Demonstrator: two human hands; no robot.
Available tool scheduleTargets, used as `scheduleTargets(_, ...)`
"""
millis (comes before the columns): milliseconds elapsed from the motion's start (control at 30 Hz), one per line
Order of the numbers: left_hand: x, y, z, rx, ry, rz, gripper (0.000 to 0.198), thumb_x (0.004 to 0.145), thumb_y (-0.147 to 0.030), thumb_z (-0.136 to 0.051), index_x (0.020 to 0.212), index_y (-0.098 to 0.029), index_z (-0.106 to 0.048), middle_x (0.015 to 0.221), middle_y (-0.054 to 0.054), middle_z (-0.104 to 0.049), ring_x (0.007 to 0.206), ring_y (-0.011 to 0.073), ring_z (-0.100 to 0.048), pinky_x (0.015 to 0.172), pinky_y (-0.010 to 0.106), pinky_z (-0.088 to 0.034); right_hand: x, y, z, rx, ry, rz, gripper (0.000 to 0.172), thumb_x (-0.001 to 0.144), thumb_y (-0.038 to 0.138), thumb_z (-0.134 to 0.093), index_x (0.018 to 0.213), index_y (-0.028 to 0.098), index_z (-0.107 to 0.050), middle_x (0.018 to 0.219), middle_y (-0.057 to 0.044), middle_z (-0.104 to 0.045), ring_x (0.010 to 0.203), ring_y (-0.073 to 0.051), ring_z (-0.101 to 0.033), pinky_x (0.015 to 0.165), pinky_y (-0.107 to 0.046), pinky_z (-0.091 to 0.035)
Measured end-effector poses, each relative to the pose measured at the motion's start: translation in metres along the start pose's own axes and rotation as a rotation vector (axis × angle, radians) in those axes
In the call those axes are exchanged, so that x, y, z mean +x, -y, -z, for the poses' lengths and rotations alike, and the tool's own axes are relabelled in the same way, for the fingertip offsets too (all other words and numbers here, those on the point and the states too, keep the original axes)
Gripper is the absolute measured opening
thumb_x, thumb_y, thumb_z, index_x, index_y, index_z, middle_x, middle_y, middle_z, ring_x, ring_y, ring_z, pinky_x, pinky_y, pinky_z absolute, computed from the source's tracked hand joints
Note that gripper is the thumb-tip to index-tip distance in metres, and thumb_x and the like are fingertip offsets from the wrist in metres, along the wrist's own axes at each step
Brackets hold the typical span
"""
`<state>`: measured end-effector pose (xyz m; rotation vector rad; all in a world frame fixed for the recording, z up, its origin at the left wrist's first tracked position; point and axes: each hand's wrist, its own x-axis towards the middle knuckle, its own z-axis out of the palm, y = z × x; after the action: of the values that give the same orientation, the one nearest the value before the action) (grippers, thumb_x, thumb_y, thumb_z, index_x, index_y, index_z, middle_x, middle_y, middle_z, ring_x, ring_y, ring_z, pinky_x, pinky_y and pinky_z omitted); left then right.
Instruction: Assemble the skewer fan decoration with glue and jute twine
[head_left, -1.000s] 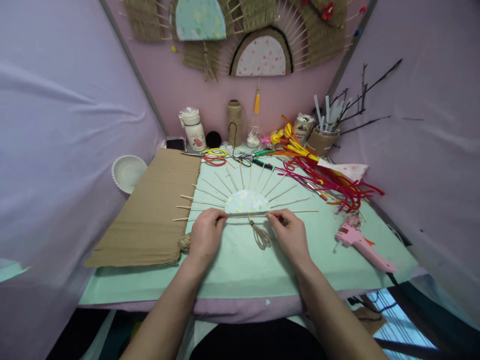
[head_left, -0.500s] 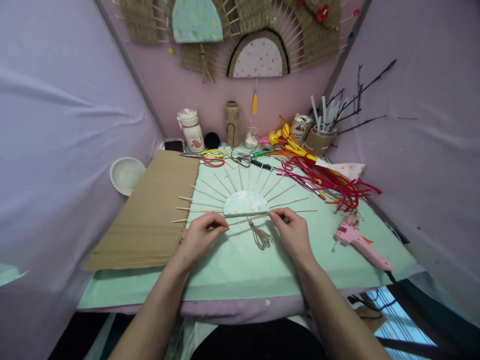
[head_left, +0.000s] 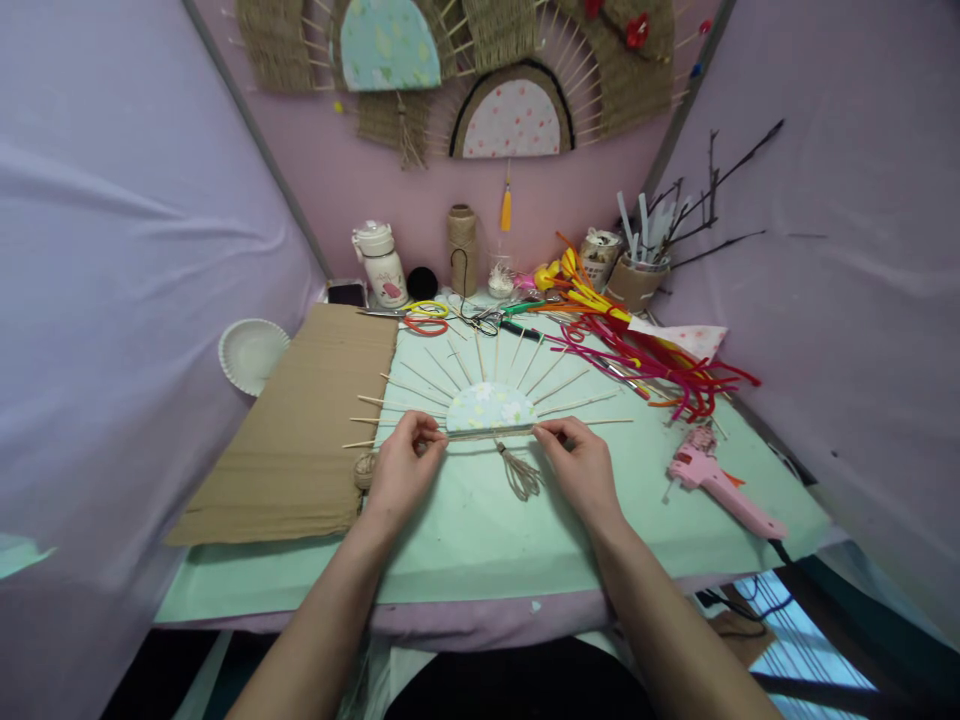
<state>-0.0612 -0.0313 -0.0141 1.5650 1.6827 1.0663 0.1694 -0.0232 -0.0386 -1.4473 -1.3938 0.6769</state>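
A half-round piece covered in pale floral fabric point(head_left: 491, 406) lies on the table, with thin wooden sticks point(head_left: 553, 374) fanning out from its curved side. Along its straight lower edge runs a length of twine point(head_left: 480, 436), stretched between my hands. My left hand point(head_left: 409, 455) pinches the twine at the left corner. At the right corner my right hand point(head_left: 577, 455) pinches it too, thumb against forefinger. A twine tassel point(head_left: 519, 474) hangs below the middle of the straight edge. Beside my left wrist sits a small ball of twine point(head_left: 364, 471), partly hidden.
Corrugated cardboard point(head_left: 292, 430) lies at the left, near a white paper plate point(head_left: 253, 356). A pink glue gun point(head_left: 720, 480) rests at the right. Behind are scissors point(head_left: 426, 318), a twine spool point(head_left: 462, 250), a white bottle point(head_left: 381, 265) and colourful pipe cleaners point(head_left: 660, 365).
My left hand has moved slightly left and up, bringing the twine from a slant below the fabric piece to lie along its straight edge. My right hand stays at the right corner.
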Motion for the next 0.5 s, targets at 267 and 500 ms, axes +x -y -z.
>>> scheduleTargets(267, -0.003, -0.008, -0.015, 0.495, -0.099, -0.055, 0.010, 0.085, -0.014, -0.052, 0.091, -0.023, -0.051, 0.086, 0.005, -0.070, 0.081, 0.0233, -0.065, 0.067, 0.032, -0.041, -0.001, -0.005, -0.004, -0.186, 0.033, 0.094, 0.019, 0.082, 0.031, -0.055, 0.072, 0.021, -0.068, 0.077, -0.006, -0.066, 0.080, -0.024, -0.057, 0.076, -0.037, -0.041)
scheduleTargets(500, -0.001, -0.007, -0.023, 0.571, -0.153, -0.094, 0.010, 0.085, -0.014, -0.053, 0.088, -0.022, -0.050, 0.081, 0.004, -0.068, 0.074, 0.0216, -0.064, 0.060, 0.030, -0.037, 0.002, -0.007, -0.005, -0.286, 0.045, 0.106, 0.020, 0.084, 0.028, -0.051, 0.074, 0.021, -0.067, 0.078, -0.007, -0.066, 0.079, -0.024, -0.058, 0.076, -0.036, -0.042)
